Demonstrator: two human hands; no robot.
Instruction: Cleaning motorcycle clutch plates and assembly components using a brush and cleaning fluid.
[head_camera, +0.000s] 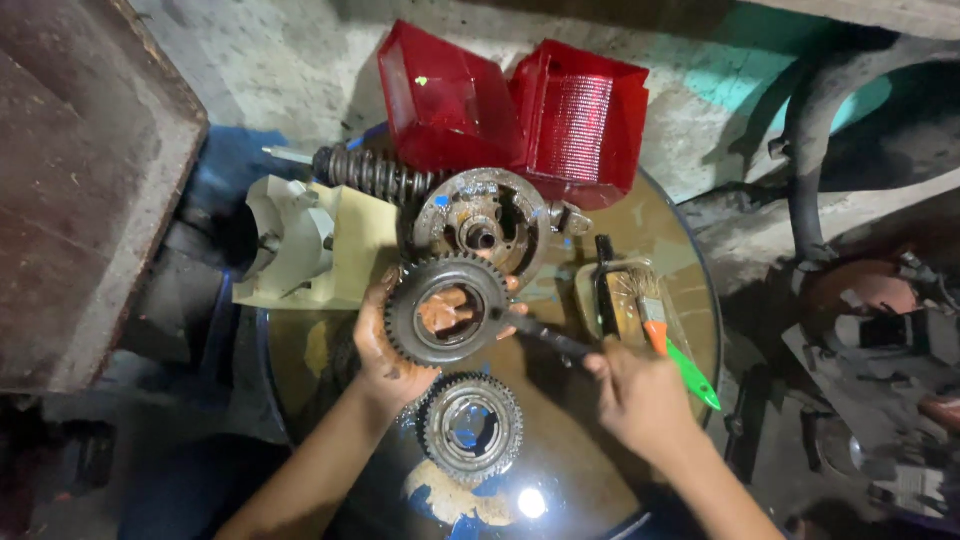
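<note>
Above the oily round counter (640, 235), left hand (385, 350) grips a toothed gear (446, 310) from beneath, held face-up. Right hand (640, 395) is closed on a dark brush (545, 338) whose tip touches the gear's rim. Second gear (470, 428) lies just below on the counter.

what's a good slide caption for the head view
Left hand holds a toothed steel gear; right hand works a dark tool against it.

Dim workshop, single overhead light; glare spot on oily drum top (532, 502) below fingers; corners dark, slightly soft, wide-angle bend.
</note>
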